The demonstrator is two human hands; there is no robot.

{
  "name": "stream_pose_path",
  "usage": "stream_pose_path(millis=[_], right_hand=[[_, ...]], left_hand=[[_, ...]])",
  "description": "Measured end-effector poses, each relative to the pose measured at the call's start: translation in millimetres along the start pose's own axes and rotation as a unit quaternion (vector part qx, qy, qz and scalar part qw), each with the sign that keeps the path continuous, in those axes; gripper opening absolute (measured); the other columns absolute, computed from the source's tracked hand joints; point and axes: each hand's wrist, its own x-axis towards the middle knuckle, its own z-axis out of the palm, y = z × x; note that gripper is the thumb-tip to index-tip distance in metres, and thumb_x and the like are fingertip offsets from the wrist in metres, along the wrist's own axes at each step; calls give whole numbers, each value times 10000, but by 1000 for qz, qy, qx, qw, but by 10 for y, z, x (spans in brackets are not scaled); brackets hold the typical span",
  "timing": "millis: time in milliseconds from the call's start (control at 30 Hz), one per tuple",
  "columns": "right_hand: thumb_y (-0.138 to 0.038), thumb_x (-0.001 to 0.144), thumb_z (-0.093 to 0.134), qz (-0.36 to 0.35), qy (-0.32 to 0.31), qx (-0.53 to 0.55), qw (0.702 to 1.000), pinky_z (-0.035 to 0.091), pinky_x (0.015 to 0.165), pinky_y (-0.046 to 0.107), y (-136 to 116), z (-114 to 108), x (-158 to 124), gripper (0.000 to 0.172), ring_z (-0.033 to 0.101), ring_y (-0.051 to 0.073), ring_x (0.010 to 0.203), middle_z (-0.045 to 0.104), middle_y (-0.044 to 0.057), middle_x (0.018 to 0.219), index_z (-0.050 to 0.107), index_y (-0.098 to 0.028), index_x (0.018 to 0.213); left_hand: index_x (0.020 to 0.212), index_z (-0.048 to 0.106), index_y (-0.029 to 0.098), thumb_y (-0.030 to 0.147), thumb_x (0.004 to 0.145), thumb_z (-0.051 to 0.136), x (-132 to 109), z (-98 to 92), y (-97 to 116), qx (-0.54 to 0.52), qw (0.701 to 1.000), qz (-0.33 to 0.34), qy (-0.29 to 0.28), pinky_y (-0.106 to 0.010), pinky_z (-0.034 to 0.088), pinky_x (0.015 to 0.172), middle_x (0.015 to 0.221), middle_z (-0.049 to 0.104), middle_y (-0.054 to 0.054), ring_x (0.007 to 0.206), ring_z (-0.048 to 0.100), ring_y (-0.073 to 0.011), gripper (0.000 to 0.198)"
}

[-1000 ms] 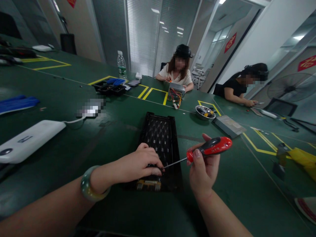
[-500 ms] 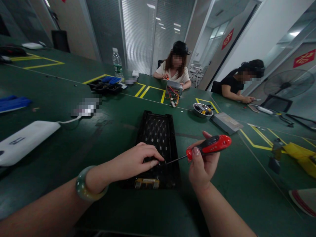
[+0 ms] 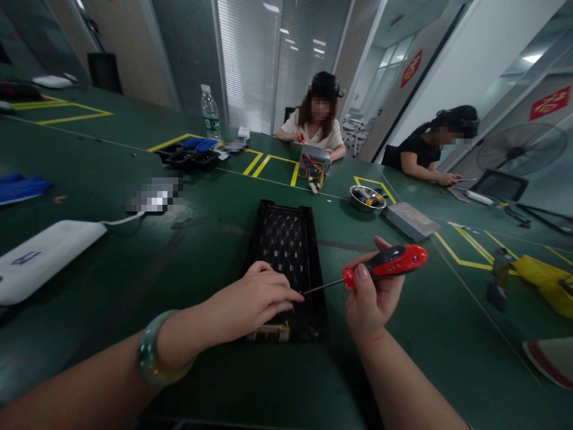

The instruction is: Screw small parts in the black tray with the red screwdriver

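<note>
A black open-topped casing [image 3: 283,239] with rows of small slots lies on the green table in front of me. My left hand [image 3: 255,298] rests over its near part, fingers together, the index fingertip beside the screwdriver's tip. Whether those fingers pinch something small cannot be made out. My right hand [image 3: 373,298] grips a red and black screwdriver [image 3: 394,261] by its handle, with the shaft pointing left and down into the casing. Near my left fingers, a yellowish connector board [image 3: 273,332] shows at the casing's near end, partly covered by the hand.
Left are a white power bank [image 3: 49,257] and a blue glove [image 3: 22,188]. Beyond the casing sit a metal bowl of parts [image 3: 367,198], a grey metal box [image 3: 410,221], black trays [image 3: 188,156] and a bottle [image 3: 210,114]. Two people work across the table.
My left hand has shifted slightly down, its index finger now stretched to the screwdriver tip and more of the connector board covered. My right hand and the screwdriver have moved a little right.
</note>
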Motion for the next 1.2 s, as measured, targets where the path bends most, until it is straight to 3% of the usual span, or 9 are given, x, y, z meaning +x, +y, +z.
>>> stream_pose_path(millis=[233,367,567,700,833,1000,1200], right_hand=[[-235,893,612,-60,34,21,997,342,402,226,-78,23,32,385,466,95,459,628,-19,771,570,-238,1276],[-242,889,600,-69,35,32,997,359,402,240,-73,17,34,401,491,115,484,630,-16,776,567,-236,1289],[-244,891,600,-142,37,55,988,436,450,277,-99,9,4,320,529,138,515,649,-15,802,557,-257,1208],[-317,892,640,-196,46,36,979,497,493,313,-148,35,-8,325,569,165,592,632,-11,844,541,-289,1200],[-355,903,663,-235,65,50,968,496,450,293,-194,80,-4,300,545,170,609,606,-9,840,566,-309,1183],[-362,910,670,-218,43,67,973,508,437,290,-215,68,-12,318,541,177,625,578,4,830,565,-281,1199],[-408,920,652,-192,24,54,980,515,451,292,-233,42,-32,320,545,180,627,560,-6,802,527,-315,1199]], left_hand=[[1138,715,277,306,1068,453,12,-41,27,-36,998,-53,17,-355,279,998,1126,727,31,1046,624,-158,272],[1073,736,283,345,1074,398,-2,-57,10,-105,990,-87,42,-346,321,989,1016,734,38,996,626,-161,343],[1036,759,244,507,1011,495,-15,-101,-15,-334,921,-189,66,-307,457,893,921,717,7,914,651,-175,373],[1005,770,213,551,949,585,-22,-123,-41,-398,880,-235,106,-345,475,913,874,716,-15,905,654,-199,389],[998,776,196,521,919,638,-27,-123,-95,-414,873,-234,111,-368,465,971,960,743,-34,987,651,-217,362],[1089,763,215,455,884,708,-32,-90,-130,-447,857,-242,86,-362,488,943,955,741,-24,938,655,-192,320],[1069,771,215,442,861,747,-30,-89,-108,-466,848,-240,69,-330,490,894,923,729,-16,872,642,-169,309]])
